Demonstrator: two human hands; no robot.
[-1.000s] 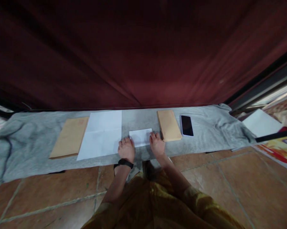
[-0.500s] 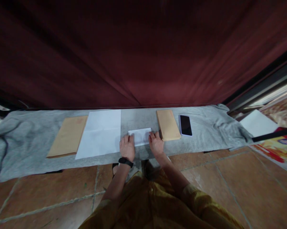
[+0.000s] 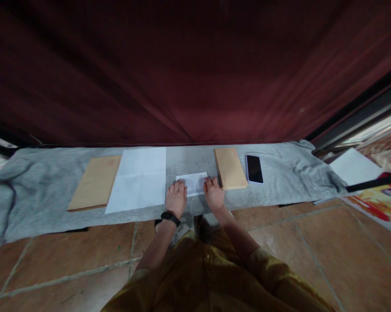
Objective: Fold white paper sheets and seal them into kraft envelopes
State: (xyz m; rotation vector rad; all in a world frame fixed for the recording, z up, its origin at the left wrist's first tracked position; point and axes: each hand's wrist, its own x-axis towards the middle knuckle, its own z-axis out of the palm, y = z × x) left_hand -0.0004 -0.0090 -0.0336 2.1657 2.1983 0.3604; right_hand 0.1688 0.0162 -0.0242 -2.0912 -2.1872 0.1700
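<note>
I should press the small white paper rectangle evenly, left hand open at one end, right hand curled at the other, its grip unclear.

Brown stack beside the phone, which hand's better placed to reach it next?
Probably the right hand: it's beside that brown stack; the left hand is at the left end of the small paper.

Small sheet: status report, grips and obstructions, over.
Left grip at left end. Right grip at right end. Small sheet lies between. Brown stack beside right grip, not on sheet.
</note>
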